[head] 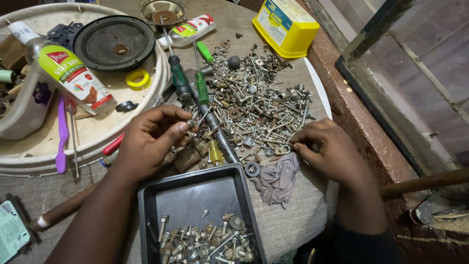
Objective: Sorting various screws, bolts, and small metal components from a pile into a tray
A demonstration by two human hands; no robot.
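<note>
Two hands over scattered screws (254, 98): left hand (151, 142) pinching a small screw (190, 123), right hand (332, 149) picking among them; near black tray (195, 193) holding sorted bolts (205, 239)

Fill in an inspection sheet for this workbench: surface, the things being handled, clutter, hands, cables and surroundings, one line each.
Surface: grey cloth covers the bench.
Things in hand: loose pile of screws, bolts and washers; black tray near the person, fasteners gathered at its near end.
Clutter: green-handled screwdrivers, grey rag, yellow tub, round white tray with a speaker cone and a clear bottle.
Hands: left hand pinches a small screw at the pile's edge; right hand has its fingertips in the pile, and what it grips is hidden.
Cables: nothing seen.
Surroundings: reddish ledge and glass pane to the right.
</note>
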